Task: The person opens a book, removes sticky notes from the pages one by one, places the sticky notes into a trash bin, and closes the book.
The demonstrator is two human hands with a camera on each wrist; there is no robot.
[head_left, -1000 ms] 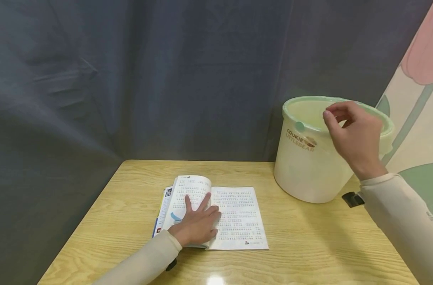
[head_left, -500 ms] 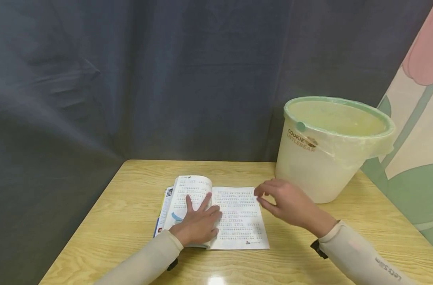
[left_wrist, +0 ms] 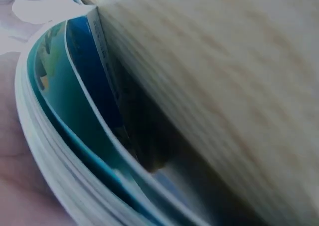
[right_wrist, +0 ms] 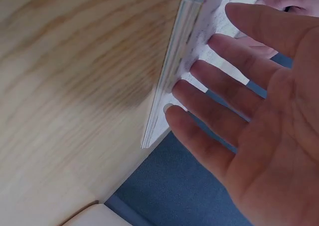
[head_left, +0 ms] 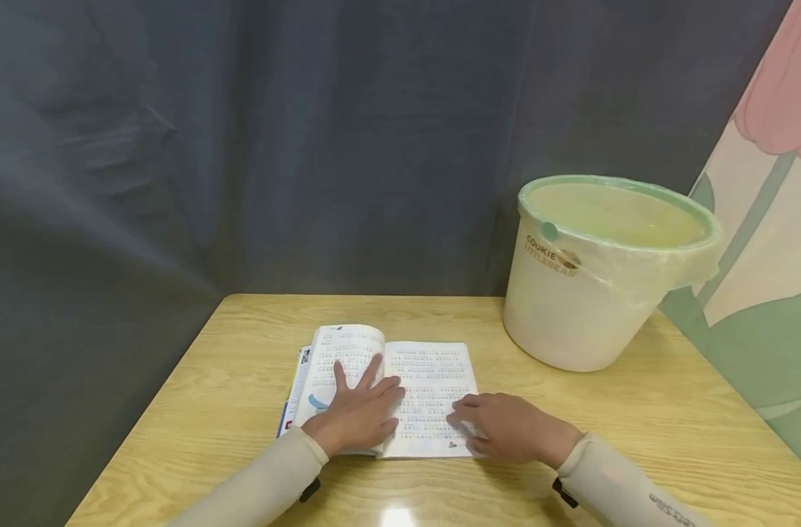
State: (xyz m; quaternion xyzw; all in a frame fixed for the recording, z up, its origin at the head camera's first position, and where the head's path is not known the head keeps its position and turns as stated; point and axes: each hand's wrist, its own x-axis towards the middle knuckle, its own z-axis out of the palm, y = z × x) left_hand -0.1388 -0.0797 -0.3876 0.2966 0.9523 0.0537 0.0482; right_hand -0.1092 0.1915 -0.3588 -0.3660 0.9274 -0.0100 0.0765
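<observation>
An open book (head_left: pixel 427 362) lies on the table, its left-hand pages bulging upward and printed with text and a blue picture. With fingers spread, my left hand (head_left: pixel 356 416) presses on the left pages beside the spine. The left wrist view catches the curved stack of pages (left_wrist: pixel 50 131) from below, with part of the palm (left_wrist: pixel 25 171) beside it. My right hand (head_left: pixel 506 428) touches the lower right part of the right page. Its extended fingers (right_wrist: pixel 214 111) rest near the page edge in the right wrist view, and nothing is held there.
A cream bucket (head_left: pixel 565 315) with a green rim and a clear plastic liner stands at the back right of the wooden table (head_left: pixel 242 380). A dark curtain (head_left: pixel 374 146) hangs behind, and a flower-patterned cloth (head_left: pixel 769 241) is at the right.
My right hand has come down and left from in front of the bucket to the book's right page, its pinched fingers straightening. The left hand has stayed on the book.
</observation>
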